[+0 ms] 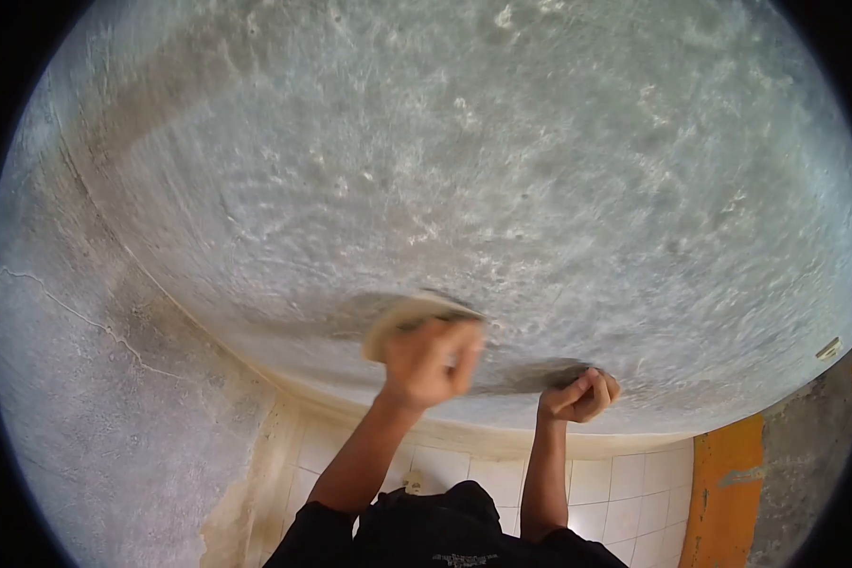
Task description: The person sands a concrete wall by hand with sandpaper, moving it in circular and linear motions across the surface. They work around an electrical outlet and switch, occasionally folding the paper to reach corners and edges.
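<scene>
My left hand (429, 364) is closed on a beige sheet (385, 333) with a dark edge, which looks like sandpaper. Motion smears both the hand and the sheet, and they lie against or very near the grey wall (502, 189). To the right and a little lower, my right hand (582, 396) is curled in a fist close to the same wall. Its fingers are pressed together; whether they hold something small is hidden. Dark shadows fall on the wall beside both hands.
A second wall (95, 369) with a thin crack meets this one at a corner on the left. White floor tiles (634, 478) lie below. An orange painted strip (724, 492) runs down at the lower right, and a small pale fitting (828, 348) sits near the right edge.
</scene>
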The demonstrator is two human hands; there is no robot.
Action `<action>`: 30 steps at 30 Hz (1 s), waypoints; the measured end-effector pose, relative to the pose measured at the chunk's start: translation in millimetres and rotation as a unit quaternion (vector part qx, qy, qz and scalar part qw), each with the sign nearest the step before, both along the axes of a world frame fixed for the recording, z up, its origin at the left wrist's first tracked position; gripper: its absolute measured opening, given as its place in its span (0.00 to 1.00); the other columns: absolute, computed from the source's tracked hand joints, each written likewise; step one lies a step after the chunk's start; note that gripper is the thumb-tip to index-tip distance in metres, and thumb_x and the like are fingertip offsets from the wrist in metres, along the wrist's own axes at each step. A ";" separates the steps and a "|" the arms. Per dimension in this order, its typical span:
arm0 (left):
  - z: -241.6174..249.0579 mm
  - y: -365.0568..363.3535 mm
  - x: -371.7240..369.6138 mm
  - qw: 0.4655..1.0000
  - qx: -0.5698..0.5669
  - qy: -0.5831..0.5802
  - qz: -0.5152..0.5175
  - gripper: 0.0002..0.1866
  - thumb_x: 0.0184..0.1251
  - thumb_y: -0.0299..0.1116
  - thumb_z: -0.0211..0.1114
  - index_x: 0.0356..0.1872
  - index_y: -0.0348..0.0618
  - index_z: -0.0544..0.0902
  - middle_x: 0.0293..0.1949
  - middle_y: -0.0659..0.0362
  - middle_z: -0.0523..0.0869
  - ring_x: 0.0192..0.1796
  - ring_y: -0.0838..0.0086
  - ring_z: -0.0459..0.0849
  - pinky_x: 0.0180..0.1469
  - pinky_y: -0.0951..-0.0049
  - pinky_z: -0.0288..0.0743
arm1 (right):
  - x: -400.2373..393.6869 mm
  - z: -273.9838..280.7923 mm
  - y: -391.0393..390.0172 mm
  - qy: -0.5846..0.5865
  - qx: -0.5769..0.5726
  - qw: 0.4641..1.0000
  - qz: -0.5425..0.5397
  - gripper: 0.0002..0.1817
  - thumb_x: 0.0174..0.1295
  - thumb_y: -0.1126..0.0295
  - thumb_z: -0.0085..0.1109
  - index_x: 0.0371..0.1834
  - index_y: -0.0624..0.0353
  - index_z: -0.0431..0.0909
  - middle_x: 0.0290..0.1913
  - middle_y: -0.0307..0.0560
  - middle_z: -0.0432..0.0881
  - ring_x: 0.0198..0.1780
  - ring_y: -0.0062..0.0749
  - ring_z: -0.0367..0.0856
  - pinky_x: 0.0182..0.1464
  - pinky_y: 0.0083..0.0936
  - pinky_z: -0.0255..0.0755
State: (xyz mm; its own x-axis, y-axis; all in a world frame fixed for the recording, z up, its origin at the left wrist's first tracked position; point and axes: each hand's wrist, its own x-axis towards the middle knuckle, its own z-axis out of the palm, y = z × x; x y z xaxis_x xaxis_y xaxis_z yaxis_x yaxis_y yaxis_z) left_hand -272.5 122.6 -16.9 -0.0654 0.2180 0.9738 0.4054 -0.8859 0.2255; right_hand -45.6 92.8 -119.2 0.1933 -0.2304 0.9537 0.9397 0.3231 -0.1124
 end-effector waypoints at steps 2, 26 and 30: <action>-30.3 15.8 -11.4 0.976 -0.076 -0.203 -0.002 0.07 0.64 0.25 0.67 0.41 0.43 0.80 0.22 0.60 0.79 0.18 0.79 0.73 0.23 0.79 0.68 | 1.1 -5.0 5.9 0.014 0.004 1.000 -0.009 0.07 0.64 0.76 0.45 0.42 0.61 0.72 0.33 0.45 0.73 0.32 0.31 0.68 0.34 0.28 0.64; -100.2 20.3 -38.2 0.959 -0.125 -0.249 0.059 0.06 0.65 0.24 0.66 0.39 0.38 0.78 0.24 0.60 0.80 0.20 0.77 0.74 0.23 0.77 0.66 | 3.3 -11.7 4.4 0.009 -0.011 1.000 -0.008 0.08 0.66 0.79 0.44 0.43 0.65 0.73 0.36 0.45 0.70 0.34 0.28 0.67 0.32 0.21 0.63; -84.6 8.0 -40.7 0.997 -0.032 0.047 0.044 0.07 0.69 0.26 0.63 0.42 0.34 0.76 0.28 0.60 0.80 0.25 0.79 0.72 0.25 0.78 0.64 | 4.4 -10.6 3.8 0.008 -0.018 1.000 -0.016 0.08 0.65 0.79 0.44 0.43 0.65 0.74 0.37 0.44 0.70 0.35 0.27 0.66 0.32 0.22 0.62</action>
State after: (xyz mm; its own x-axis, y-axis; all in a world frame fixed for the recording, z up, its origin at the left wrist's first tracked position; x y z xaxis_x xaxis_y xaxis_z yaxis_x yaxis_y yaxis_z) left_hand -313.2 130.5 -101.4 0.0035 0.2780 0.9606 0.5036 -0.8303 0.2385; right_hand -41.2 96.5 -129.8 0.2026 -0.2030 0.9580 0.9471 0.2892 -0.1390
